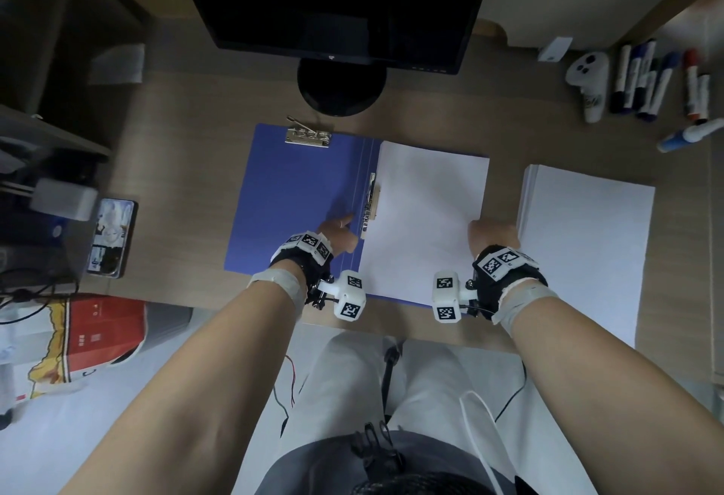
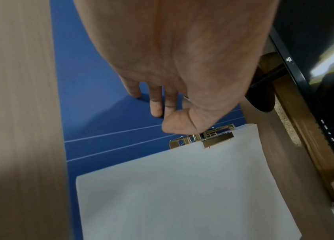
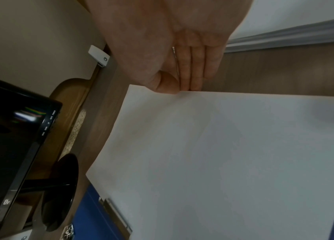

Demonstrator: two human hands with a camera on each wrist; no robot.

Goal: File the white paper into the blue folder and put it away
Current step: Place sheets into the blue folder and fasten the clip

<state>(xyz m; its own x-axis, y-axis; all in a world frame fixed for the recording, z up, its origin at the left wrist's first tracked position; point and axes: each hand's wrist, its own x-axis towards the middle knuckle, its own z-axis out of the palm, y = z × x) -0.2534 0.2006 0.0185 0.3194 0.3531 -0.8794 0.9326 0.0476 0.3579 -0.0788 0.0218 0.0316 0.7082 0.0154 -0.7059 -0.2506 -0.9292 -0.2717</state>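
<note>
The blue folder (image 1: 297, 196) lies open on the desk. A white paper (image 1: 427, 220) covers its right half, with the left edge under the metal spine clip (image 1: 370, 208). My left hand (image 1: 344, 234) is at the spine. In the left wrist view its fingers (image 2: 155, 110) rest straight on the blue folder (image 2: 92, 113) and the thumb touches the spine clip (image 2: 203, 138). My right hand (image 1: 480, 230) is at the paper's right edge. There the thumb and fingertips (image 3: 190, 84) pinch the white paper (image 3: 223, 154).
A thick stack of white paper (image 1: 587, 236) lies just right of the folder. A black monitor (image 1: 341, 4) on a round stand stands behind it. Markers (image 1: 642, 79) lie at the back right, a phone (image 1: 111, 237) at the left. A second metal clip (image 1: 309, 136) sits on the left flap's top.
</note>
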